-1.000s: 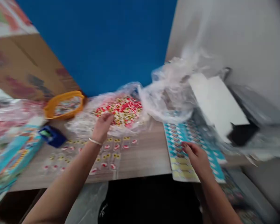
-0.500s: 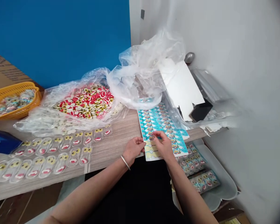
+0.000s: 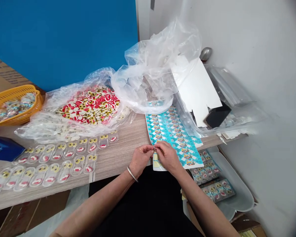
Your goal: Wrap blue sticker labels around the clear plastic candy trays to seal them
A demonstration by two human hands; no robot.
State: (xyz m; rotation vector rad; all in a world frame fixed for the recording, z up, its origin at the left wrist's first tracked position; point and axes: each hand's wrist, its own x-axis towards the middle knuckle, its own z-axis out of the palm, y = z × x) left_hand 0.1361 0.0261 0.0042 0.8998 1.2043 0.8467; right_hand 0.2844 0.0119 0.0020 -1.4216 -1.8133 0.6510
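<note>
A sheet of blue printed stickers (image 3: 160, 128) lies at the table's front edge, with a bare yellow backing patch at its near left corner. My left hand (image 3: 141, 160) is closed in a pinch at the sheet's left edge, a bangle on its wrist. My right hand (image 3: 168, 158) rests over the sheet, thumb and forefinger pinched against the left fingertips. Whether a loosened sticker is between the fingertips is too small to see. Another sticker sheet shows partly beneath on the right.
To the left stand rows of clear plastic blister shells (image 3: 64, 171) with yellow and red pieces. Behind them, an open plastic bag (image 3: 88, 105) holds many such pieces. A yellow basket (image 3: 37, 105) is far left. White card (image 3: 194, 92) lies right; filled packs (image 3: 219, 191) sit in a lower grey tray.
My right hand has moved left and down over the sheet, and its fingertips now meet my left ones. Less yellow backing shows. The view has shifted slightly.
</note>
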